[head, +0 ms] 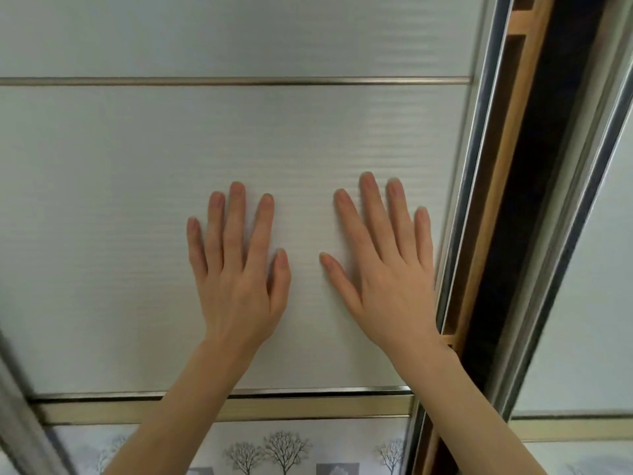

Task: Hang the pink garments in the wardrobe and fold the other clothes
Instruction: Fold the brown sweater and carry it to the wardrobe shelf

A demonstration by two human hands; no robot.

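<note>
— How many hands are pressing the wardrobe door (137, 200)?
— Two: the left hand (236, 269) and right hand (387, 265) are lying flat, fingers straight and spread.
— And the gap?
— One dark opening (534, 200) is showing at three o'clock.
— Garments?
— I am seeing none.

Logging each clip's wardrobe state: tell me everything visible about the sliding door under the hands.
The door is a pale, finely ribbed panel, split by thin metal strips, with a gold-toned band lower down and a bare-tree print below that. Its metal edge frame runs along the right side. Beside that edge, a narrow dark gap with a wooden frame shows the wardrobe partly open. The left hand and right hand press flat on it, fingers spread.
</note>
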